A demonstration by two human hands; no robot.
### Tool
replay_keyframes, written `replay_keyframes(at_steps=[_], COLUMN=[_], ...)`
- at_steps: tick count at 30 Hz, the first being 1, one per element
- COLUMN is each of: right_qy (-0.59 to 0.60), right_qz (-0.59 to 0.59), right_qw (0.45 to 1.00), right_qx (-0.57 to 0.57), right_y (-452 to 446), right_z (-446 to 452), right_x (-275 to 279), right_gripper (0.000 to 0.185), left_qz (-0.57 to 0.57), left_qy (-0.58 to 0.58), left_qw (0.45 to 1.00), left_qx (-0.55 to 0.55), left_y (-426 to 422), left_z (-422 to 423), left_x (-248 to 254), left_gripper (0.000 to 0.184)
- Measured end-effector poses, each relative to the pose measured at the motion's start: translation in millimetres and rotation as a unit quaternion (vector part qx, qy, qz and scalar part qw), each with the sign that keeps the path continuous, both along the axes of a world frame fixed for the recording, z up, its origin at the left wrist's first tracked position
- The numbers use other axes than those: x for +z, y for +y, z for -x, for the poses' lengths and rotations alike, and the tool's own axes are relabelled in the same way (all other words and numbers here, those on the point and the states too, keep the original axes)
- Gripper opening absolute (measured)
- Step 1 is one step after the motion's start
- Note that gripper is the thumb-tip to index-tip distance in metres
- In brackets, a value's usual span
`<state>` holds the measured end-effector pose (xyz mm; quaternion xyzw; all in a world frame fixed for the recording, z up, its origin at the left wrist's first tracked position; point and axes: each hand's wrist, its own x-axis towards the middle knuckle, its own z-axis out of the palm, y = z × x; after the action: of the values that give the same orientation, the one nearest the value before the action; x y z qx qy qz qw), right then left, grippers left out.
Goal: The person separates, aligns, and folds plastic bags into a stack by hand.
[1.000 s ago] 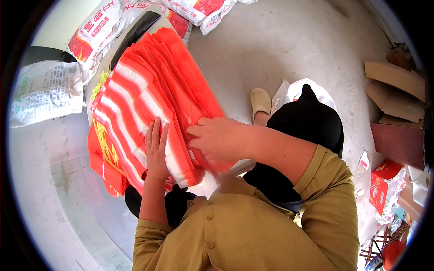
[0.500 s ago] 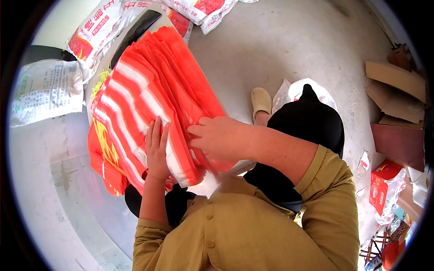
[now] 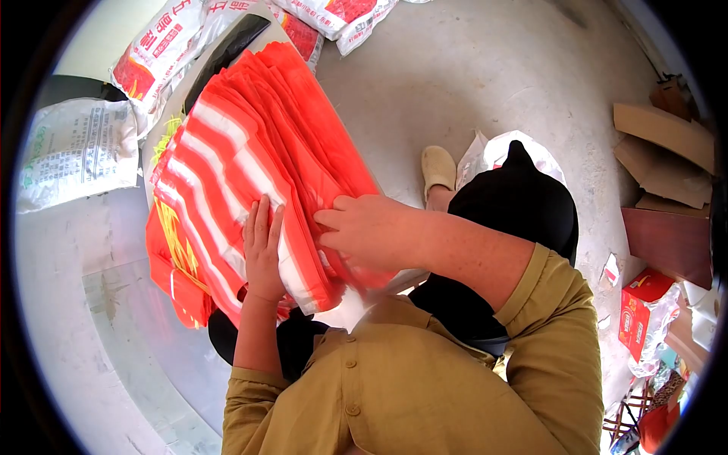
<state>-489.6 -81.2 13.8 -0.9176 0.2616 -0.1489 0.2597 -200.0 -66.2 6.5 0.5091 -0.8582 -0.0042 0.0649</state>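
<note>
A thick stack of thin red sheets with white stripes (image 3: 243,163), which look like mesh or plastic bags, lies across a narrow board in front of me. Yellow strings (image 3: 178,243) hang at its left side. My left hand (image 3: 264,254) rests flat on the striped top near the close edge, fingers stretched out. At the right side of the stack, my right hand (image 3: 368,231) has its fingers curled on the loose red layers. Its fingertips press into the folds, so how many layers they grip is hidden.
Printed white and red sacks (image 3: 163,45) lie beyond the stack, with another white sack (image 3: 80,155) at the left. A beige clog (image 3: 438,168) is on the concrete floor. Cardboard boxes (image 3: 663,155) and a red carton (image 3: 644,307) stand at the right.
Hardly anything differs. Both hands keep their places on the stack, and the far end of the red layers has shifted very slightly.
</note>
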Motion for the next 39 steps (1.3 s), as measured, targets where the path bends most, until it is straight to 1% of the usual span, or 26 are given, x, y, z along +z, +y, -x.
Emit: replay_keyframes(at_steps=[28,39], right_qy=[0.001,0.017], right_qz=[0.002,-0.005], right_qw=[1.0,1.0], right_qx=[-0.001,0.004], right_y=[-0.3,-1.4], right_z=[0.7,0.2], right_x=[1.1,2.1], right_gripper=[0.027,0.03], left_qz=[0.007,0.003], left_qy=[-0.006,-0.01], left_qw=[1.0,1.0], left_qx=[-0.005,0.002], left_y=[-1.0,0.1], left_z=[-0.8,0.4], left_x=[-0.2,-0.1], left_gripper=[0.069,0.07])
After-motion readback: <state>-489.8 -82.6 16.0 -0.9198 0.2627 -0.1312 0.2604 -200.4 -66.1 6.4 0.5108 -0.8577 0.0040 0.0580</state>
